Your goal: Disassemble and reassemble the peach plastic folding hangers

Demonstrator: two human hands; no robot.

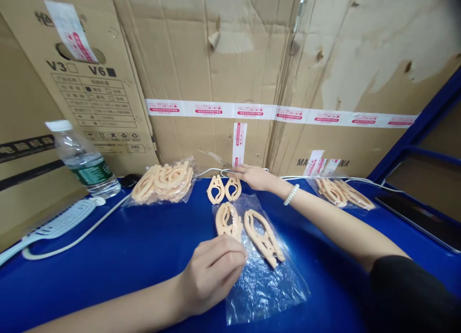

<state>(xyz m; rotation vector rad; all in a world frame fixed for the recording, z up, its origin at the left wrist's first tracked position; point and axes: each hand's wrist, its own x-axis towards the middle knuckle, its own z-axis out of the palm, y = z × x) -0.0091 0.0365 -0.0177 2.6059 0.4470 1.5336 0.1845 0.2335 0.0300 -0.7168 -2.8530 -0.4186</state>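
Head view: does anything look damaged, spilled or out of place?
The cardboard behind the blue table looks damaged: a torn flap curls out near upper middle, and pale patches at upper right look peeled. No spill shows.

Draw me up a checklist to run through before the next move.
1. Grip of the left hand on the front left hanger: cannot tell; the hand hides its lower end.
2. Right hand at the back right hanger: ok, fingers over its top.
3. Front right hanger free of both hands: ok.
4. Clear bag smooth: not ok, wrinkled.
5. Water bottle capped: ok.
6. Phone apart from the clear bag: ok.
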